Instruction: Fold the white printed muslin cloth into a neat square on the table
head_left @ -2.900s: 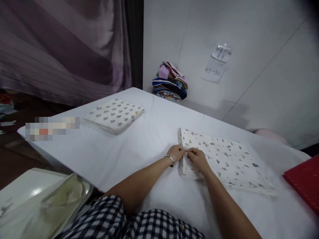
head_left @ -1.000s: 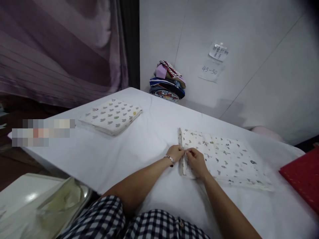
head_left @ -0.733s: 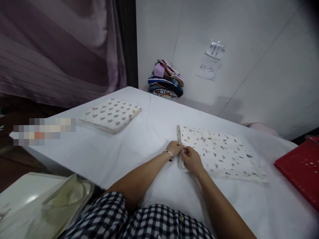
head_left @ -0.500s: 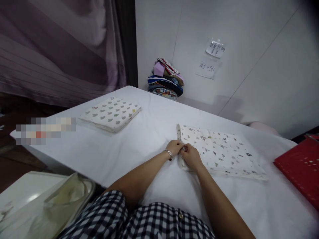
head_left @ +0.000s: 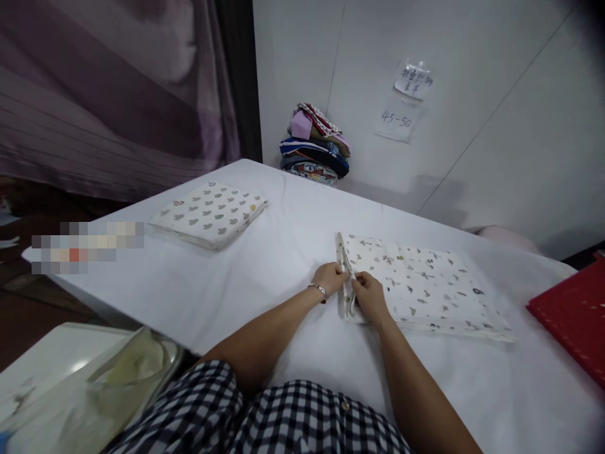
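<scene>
A white cloth with small printed figures (head_left: 425,284) lies folded into a long rectangle on the white-covered table (head_left: 265,302). At its left end my left hand (head_left: 329,279), with a bracelet at the wrist, pinches the layered edge. Just beside it my right hand (head_left: 372,295) grips the upper layer of the same edge and lifts it a little, so the folds gape between the hands. Fingertips of both hands are partly hidden by the cloth. Farther left rests a second folded cloth (head_left: 212,214) with grey mouse-head-like shapes, untouched.
Against the wall stands a pile of folded fabrics (head_left: 314,145). A red object (head_left: 574,309) lies at the right table edge. Below left is a pale container (head_left: 155,359) with plastic over it. Paper notes (head_left: 401,104) hang on the wall; a curtain (head_left: 118,94) hangs at left.
My right hand has moved slightly right, pulling the top layer of the cloth's left edge away from my left hand. The folds there have opened a little. My left hand stays nearly still.
</scene>
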Tool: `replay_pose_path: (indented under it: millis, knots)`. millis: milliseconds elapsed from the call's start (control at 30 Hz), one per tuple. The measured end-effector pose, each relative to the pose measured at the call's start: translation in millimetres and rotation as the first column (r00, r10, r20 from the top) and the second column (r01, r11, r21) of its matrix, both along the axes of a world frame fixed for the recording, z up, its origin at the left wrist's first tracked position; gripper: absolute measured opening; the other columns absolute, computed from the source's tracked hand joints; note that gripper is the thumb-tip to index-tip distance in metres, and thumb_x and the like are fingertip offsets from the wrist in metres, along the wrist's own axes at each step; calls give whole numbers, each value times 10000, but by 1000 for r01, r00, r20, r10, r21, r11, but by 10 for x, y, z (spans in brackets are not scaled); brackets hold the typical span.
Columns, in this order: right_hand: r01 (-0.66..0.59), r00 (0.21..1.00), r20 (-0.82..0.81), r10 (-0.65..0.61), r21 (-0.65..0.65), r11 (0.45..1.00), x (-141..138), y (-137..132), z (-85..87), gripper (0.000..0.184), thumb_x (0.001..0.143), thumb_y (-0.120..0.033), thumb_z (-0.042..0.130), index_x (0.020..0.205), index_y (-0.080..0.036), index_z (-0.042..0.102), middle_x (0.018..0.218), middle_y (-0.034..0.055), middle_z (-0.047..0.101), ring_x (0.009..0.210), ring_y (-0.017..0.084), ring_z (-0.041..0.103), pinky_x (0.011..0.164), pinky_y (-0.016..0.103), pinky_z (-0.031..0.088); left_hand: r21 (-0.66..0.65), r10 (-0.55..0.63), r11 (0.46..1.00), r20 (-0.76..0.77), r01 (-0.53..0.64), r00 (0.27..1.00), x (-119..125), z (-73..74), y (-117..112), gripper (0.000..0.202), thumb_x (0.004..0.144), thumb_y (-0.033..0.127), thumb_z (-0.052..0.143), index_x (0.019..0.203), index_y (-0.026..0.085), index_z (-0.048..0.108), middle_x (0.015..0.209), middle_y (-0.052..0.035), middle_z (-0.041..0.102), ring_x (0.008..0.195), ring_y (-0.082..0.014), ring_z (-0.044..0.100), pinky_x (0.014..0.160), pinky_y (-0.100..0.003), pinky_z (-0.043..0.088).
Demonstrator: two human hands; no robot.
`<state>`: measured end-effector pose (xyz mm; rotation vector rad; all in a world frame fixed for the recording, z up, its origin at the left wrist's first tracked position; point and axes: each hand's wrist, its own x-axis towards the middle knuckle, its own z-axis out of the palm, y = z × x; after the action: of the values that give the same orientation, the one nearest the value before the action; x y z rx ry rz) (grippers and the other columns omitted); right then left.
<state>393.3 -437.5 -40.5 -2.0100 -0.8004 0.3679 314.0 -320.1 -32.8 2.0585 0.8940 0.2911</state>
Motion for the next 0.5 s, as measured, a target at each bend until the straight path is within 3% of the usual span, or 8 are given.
replay_pose_path:
  millis: [167,300,500]
  knots:
    - [7,998,55,-8,12,1000,4,10,-40,211,720,-318,477,845,-187,586,572,-35,545,481,122,447,476,232,311,39,34,999,-39,-33,999,15,17,-14,152,705,332,610,734,184,602,735,-12,643,700,-151,572,623,-229,401]
    - [10,992,124,-7,-28,1000,-2,17,-37,205,724,-306,467,851,-192,580,597,-28,561,502,128,469,504,237,319,33,-1,999,-56,3,998,21,5,-12,114,721,293,580,692,186,605,701,-9,638,693,-152,569,609,-230,394]
    - [16,988,156,-7,-61,998,-30,19,10,209,736,-302,454,858,-191,581,601,-19,572,527,141,487,525,245,322,-75,17,997,42,-14,999,36,-51,12,149,717,296,580,638,171,596,630,19,598,623,-122,532,580,-222,377]
